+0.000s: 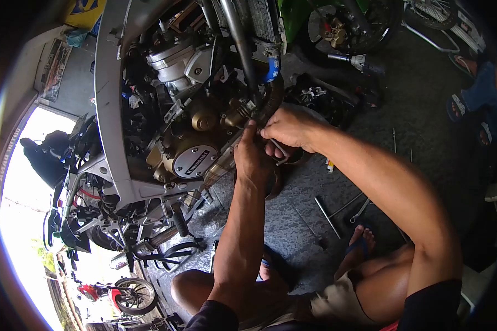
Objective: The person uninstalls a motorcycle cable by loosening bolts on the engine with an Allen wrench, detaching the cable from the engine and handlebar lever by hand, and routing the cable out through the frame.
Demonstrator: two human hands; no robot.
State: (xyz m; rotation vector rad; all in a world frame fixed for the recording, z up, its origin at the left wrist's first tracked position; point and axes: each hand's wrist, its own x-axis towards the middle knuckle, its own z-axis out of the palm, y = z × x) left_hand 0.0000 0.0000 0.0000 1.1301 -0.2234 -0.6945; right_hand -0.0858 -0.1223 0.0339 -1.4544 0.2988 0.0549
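A partly stripped motorcycle stands before me, its engine cover (194, 161) marked "Kawasaki". Both my hands are at the lower front of the engine, beside the dark curved exhaust pipe (273, 98). My left hand (249, 157) is closed with the thumb up, close against the engine; what its fingers grip is hidden. My right hand (289, 130) is closed just right of it, fingers pinched by the pipe. A thin bent metal rod (280, 147), like a wrench or hex key, shows below the right hand and appears to be in it. The hands hide the spot they touch.
On the floor lie a metal bar tool (328, 217) and a wrench (361, 211) near my foot. A removed dark part (326, 94) and a green motorcycle's wheel (342, 30) are beyond. Another person's sandalled feet (458, 105) are at right. A silver frame (107, 110) borders the engine.
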